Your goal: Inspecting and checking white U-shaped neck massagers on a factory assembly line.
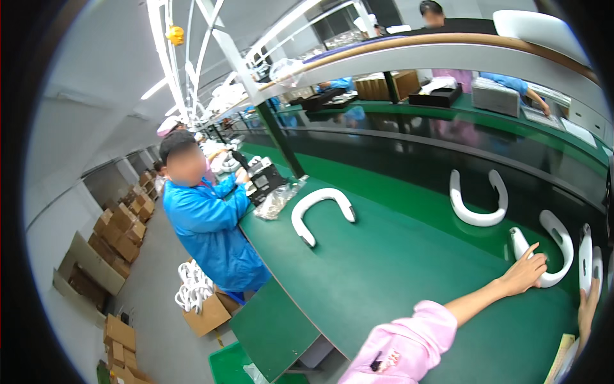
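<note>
My left hand (524, 271), in a pink sleeve, reaches across the green bench and grips a white U-shaped neckband (564, 253) near its curved bottom. My right hand (586, 315) shows only in part at the right rim. Its fingers are round another white neckband (585, 259), which stands on end and is partly cut off by the picture's dark border. Beyond my left hand a third white neckband (478, 219) lies with its two ends pointing away. One more neckband (323, 195) rests alone to the left, its ends toward me.
A co-worker in a blue coat (211, 217) handles a black device (264, 179) at the bench's left side, beside a clear plastic bag (276, 203). A dark belt (384, 137) runs behind the green bench (384, 275). A carton (208, 315) of white parts stands on the floor.
</note>
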A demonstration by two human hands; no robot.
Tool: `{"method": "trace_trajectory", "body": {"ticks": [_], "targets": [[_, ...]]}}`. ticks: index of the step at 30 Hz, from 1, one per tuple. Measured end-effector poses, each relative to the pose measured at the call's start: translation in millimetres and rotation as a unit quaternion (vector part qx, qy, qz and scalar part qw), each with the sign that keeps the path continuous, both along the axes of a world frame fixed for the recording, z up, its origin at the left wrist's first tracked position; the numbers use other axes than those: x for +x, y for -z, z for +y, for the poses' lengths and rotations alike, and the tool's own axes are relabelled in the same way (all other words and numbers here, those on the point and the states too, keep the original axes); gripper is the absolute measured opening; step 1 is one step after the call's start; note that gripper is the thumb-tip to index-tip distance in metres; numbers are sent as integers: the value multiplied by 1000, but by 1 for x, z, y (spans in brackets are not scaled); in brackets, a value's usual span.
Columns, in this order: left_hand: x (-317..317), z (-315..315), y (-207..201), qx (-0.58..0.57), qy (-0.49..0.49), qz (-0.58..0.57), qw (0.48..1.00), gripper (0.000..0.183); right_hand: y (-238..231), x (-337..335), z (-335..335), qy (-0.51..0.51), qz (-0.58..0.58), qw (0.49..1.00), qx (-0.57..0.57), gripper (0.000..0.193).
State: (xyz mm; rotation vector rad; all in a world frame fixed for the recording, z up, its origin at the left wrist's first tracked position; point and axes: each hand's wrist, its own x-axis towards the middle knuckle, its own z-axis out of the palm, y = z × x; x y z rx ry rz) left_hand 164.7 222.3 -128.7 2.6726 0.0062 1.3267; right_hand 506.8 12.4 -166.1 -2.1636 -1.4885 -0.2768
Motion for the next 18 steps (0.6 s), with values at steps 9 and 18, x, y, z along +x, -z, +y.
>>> {"method": "trace_trajectory", "body": {"ticks": [9,18], "targets": [[-126,-144,-3,87,151,62,983,32,-141,-263,-97,-85,213,955,-187,55],[-140,-86,-67,-99,59,-34,993,22,-155,-299,-133,-131,127,971,-153,28]]}}
